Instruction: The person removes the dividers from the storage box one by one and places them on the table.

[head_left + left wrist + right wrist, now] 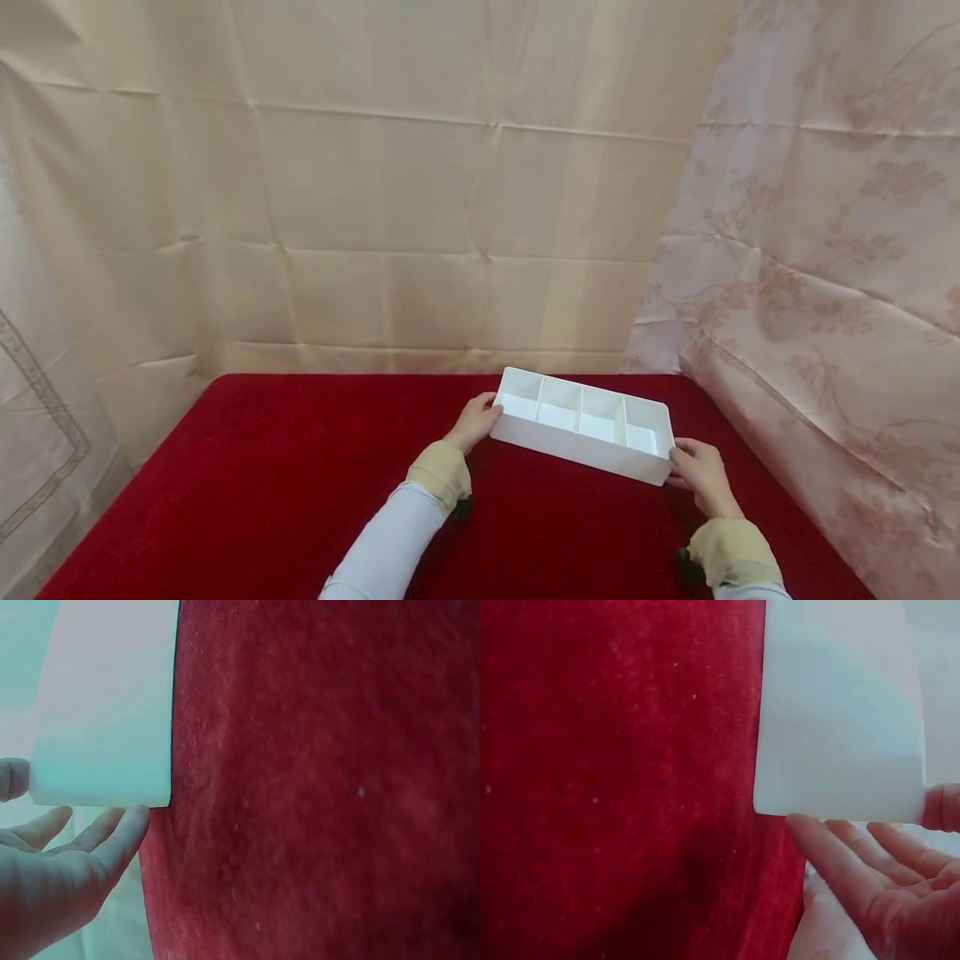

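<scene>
A white divided storage box [577,446], long and open-topped with several compartments in a row, stands slightly askew on the red cloth. No contents show in its compartments. At its left end, my left hand [474,422] holds the box, thumb by the upper rim and fingertips against the end wall. The right end is held by my right hand [702,475] in the same way. In the left wrist view, the fingers [112,840] touch the lower part of the end wall. From the right wrist, the fingers [840,862] also touch the box end.
A red velvety cloth [300,483] covers the table, whose back edge meets a creased beige curtain [375,192]. Pinkish floral fabric [840,250] hangs along the right side. Pale cloth [37,417] hangs at the left.
</scene>
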